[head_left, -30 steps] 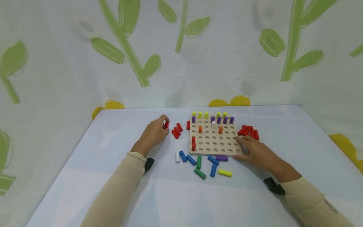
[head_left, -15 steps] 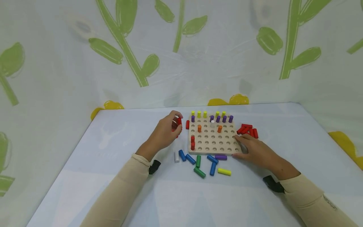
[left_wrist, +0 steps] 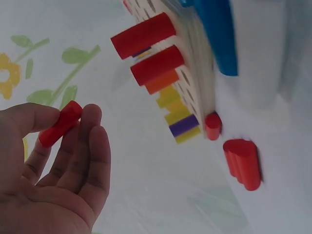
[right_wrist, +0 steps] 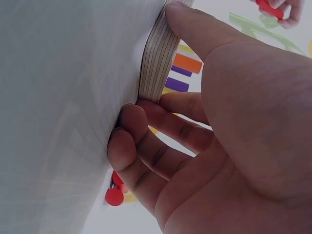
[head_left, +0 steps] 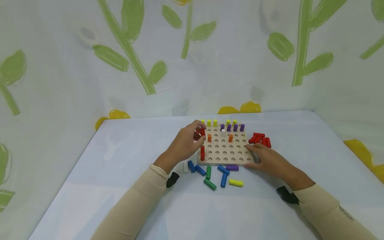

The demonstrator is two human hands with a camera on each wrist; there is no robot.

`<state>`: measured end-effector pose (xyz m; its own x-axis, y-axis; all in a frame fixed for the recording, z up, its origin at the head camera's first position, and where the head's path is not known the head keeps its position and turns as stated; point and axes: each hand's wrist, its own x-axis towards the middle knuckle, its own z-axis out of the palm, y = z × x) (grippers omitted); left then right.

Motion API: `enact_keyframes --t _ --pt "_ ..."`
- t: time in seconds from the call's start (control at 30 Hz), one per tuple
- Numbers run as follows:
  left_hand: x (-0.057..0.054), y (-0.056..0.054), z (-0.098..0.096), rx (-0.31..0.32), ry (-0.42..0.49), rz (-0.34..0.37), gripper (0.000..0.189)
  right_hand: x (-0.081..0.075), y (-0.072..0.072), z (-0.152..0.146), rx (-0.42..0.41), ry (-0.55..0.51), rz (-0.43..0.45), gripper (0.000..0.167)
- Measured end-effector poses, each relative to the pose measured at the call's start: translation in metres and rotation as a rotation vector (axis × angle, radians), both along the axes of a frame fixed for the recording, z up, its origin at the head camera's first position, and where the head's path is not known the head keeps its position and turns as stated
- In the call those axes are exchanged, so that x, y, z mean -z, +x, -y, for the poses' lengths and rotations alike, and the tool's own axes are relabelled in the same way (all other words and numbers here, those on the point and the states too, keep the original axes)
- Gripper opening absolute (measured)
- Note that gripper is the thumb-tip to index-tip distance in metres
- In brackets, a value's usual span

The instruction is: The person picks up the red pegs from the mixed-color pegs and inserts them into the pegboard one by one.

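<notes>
Grip, left hand (head_left: 183, 144): thumb and fingers clamped on one red peg (left_wrist: 63, 123), held in the air over the board's left edge. Pinched by its sides, both ends bare, apparently so that one can enter a hole cleanly.

Grip, right hand (head_left: 271, 161): thumb and bent fingers clamped about the near right corner of the board, likely to keep it from sliding.

Sleeves (head_left: 132, 200), a pair, light, pushed clear of the wrists.

Loose pegs, near side of the table (head_left: 210, 213), all lying down: one yellow peg (head_left: 236, 182); two green pegs (head_left: 209, 184); four blue pegs (head_left: 200, 170); one purple peg (head_left: 232, 168); one white peg (head_left: 185, 167). Scattered close to the board, probably to stay within reach.

Board (head_left: 222, 163), one, pale wood, drilled in rows, flat on the table between the hands, where both can reach it.

Standing in it, near to far: two red uprights (head_left: 202, 156) along the left edge; two orange pegs (head_left: 230, 138), spaced apart; one white upright (head_left: 223, 132); purple uprights (head_left: 235, 127), four showing in the head view; five yellow uprights (head_left: 215, 123) in the farthest row. The colours seem sorted by row.

Loose reds, right of the board (head_left: 268, 142): a small heap, partly behind the right hand. Loose reds, left of it (left_wrist: 243, 163): a close bunch, plus a single red (left_wrist: 213, 126) just beside the board; the left hand hides these from the head view.

Backdrop (head_left: 234, 83), pale, printed with green leaves (head_left: 109, 57).
</notes>
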<state>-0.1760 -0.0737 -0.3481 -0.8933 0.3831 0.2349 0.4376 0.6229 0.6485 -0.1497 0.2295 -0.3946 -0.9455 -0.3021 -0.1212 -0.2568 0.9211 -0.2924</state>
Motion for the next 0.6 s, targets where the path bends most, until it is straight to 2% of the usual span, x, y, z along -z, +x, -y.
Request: enact_keyframes --t 0.1,0.33,0.6 --pt "-0.002 0.001 -0.004 0.002 -0.029 0.007 0.034 -0.001 -0.001 0.002 -0.003 0.011 -0.007 0.086" --pt "0.007 0.005 -0.010 0.013 -0.077 0.072 0.029 0.002 0.004 0.002 -0.008 0.005 -0.031 0.085" --pt "0.012 0.000 -0.012 -0.008 -0.195 0.032 0.024 -0.003 0.002 0.001 -0.011 0.009 -0.021 0.087"
